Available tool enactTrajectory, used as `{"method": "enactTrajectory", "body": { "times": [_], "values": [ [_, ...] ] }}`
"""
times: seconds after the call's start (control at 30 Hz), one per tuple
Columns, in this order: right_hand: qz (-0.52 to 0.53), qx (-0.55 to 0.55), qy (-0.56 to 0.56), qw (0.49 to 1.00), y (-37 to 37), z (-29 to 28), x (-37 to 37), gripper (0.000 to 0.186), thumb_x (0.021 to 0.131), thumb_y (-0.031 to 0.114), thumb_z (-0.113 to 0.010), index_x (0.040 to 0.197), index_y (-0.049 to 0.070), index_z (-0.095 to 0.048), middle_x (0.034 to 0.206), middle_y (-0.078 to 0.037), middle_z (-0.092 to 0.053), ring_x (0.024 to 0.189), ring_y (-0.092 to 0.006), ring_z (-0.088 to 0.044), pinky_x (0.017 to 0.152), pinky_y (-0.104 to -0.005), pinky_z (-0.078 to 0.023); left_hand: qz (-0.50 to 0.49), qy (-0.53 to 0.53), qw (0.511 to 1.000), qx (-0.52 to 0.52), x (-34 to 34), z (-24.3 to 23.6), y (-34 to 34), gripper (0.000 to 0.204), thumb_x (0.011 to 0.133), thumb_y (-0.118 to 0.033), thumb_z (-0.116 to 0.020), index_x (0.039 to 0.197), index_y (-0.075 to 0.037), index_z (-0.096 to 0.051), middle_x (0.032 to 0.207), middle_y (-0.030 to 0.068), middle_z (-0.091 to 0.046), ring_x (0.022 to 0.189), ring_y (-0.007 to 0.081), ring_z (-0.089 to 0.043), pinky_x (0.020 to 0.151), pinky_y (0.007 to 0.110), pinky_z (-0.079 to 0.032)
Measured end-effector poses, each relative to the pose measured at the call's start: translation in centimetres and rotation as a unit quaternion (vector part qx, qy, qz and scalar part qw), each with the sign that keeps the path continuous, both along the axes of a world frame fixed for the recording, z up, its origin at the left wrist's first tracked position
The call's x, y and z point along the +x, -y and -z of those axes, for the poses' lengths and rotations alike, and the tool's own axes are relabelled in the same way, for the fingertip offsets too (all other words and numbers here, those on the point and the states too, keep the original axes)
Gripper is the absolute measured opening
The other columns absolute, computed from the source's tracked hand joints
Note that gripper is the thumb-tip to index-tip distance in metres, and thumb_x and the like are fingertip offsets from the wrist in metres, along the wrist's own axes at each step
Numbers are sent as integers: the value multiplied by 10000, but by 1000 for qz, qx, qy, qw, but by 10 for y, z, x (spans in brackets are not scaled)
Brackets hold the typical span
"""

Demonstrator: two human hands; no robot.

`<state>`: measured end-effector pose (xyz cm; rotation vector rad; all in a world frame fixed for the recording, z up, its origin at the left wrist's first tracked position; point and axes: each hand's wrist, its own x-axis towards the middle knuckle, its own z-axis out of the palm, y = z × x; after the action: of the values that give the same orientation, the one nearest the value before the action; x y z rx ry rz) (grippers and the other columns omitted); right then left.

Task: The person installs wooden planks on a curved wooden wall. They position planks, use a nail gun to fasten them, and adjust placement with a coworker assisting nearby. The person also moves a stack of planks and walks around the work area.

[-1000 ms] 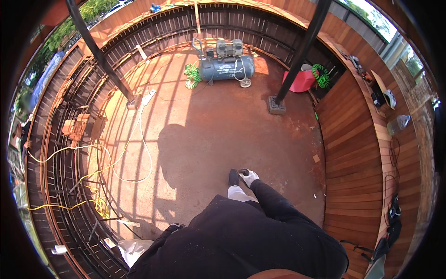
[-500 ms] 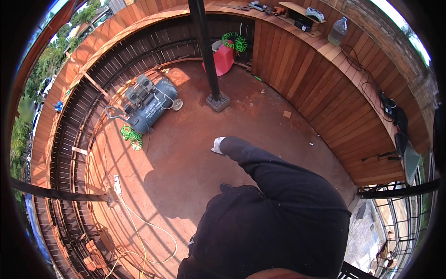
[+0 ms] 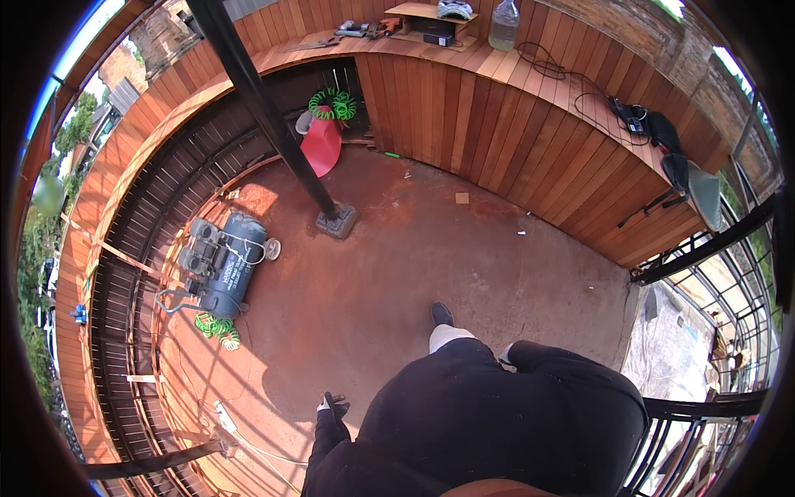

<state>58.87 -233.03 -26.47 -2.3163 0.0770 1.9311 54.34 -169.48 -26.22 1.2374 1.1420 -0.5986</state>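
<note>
Closest in, the person's dark-sleeved torso fills the lower edge, and the left hand [image 3: 333, 405], in a dark glove, hangs beside the body with its fingers loosely spread and nothing in them. Only a pale sliver of the right hand [image 3: 506, 355] shows past the sleeve, so I cannot tell whether it is open or closed, or whether it holds anything. One dark shoe [image 3: 442, 314] is set forward on the reddish floor [image 3: 397, 273], which reads as a stride across the deck rather than work on any object. Nearest the left hand, though apart from it, a white power strip [image 3: 223, 413] lies on the floor with its cord trailing away. Further left, a green coiled hose [image 3: 217, 326] sits just beside a blue-grey air compressor [image 3: 224, 265]. Beyond stand a black post [image 3: 273, 124] on its base plate, a red container [image 3: 321, 146], and tools on the curved wooden bench [image 3: 497, 62]. Nothing lies within arm's reach, so any pickup calls for steps and a bend first.
</note>
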Motion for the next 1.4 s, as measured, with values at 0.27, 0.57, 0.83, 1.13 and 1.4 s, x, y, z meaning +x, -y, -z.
{"method": "enactTrajectory", "body": {
  "times": [0.27,0.57,0.83,1.13,1.4],
  "values": [
    [201,32,116,972,52,50,45,452,869,449,-562,1107,90,-698,1109,-156,-681,1067,-289,-648,875,-417,-502,304,-9,952,-23,157,50,91,340,909,-323,-559,1164,-110,-628,894,121,-721,743,270,-675,618,372,-496],
    [588,128,377,704,253,-5,300,212,894,275,-643,900,69,-694,725,-71,-671,603,-196,-650,573,-337,-518,323,130,937,-30,440,43,295,234,911,-310,-580,1005,-110,-656,800,71,-685,637,213,-651,535,355,-459],
    [460,171,376,786,269,53,402,157,932,172,-616,950,37,-695,766,-55,-665,630,-171,-628,560,-307,-499,358,89,928,-55,558,18,408,268,892,-334,-614,1057,-126,-647,811,71,-674,669,211,-642,574,330,-451],
    [272,42,275,921,239,-77,523,447,854,481,-581,887,75,-765,974,-150,-722,975,-306,-674,873,-399,-512,374,-47,925,-39,707,34,347,215,856,-318,-585,829,-118,-661,693,75,-661,623,252,-643,540,421,-450],
    [471,132,557,671,321,-231,642,316,888,328,-589,1061,75,-669,1051,-165,-687,1000,-334,-645,853,-400,-505,512,4,858,-43,898,4,458,292,890,-297,-503,929,-77,-690,827,115,-701,671,256,-653,541,377,-472]
  ]
}}
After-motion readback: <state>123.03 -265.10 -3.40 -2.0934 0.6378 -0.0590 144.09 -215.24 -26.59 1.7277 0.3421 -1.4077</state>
